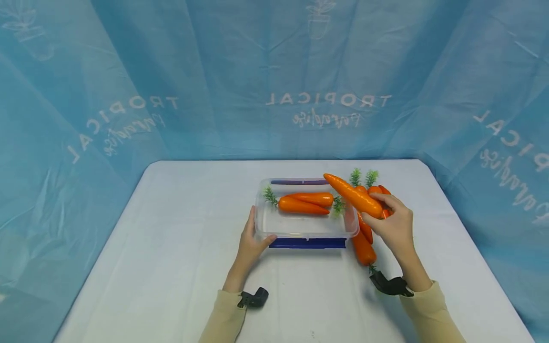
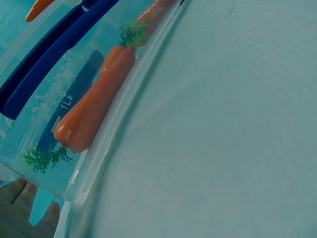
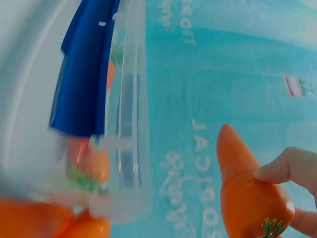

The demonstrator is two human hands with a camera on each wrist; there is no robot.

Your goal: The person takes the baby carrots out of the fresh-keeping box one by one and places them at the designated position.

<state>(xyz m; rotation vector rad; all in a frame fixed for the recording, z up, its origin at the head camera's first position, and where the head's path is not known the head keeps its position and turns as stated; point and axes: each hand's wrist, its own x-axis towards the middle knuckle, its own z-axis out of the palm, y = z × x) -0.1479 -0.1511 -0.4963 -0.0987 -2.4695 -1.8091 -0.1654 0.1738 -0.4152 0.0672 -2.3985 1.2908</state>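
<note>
My right hand (image 1: 392,224) pinches a toy carrot (image 1: 353,194) by its thick end, thumb on one side. The carrot is raised, its narrow tip slanting over the right rim of a clear plastic container (image 1: 274,228) with blue clips. Inside the container lie two carrots (image 1: 302,206) with green tops, side by side. At the container's front left corner is my left hand (image 1: 253,243), fingers straight along the left wall and thumb touching near the front rim. In the right wrist view, the held carrot (image 3: 245,188) shows its cut green stub.
Several more carrots (image 1: 364,252) lie on the white table (image 1: 171,247) just right of the container, some partly behind my right hand. A blue printed curtain (image 1: 240,71) hangs around the table's back and sides.
</note>
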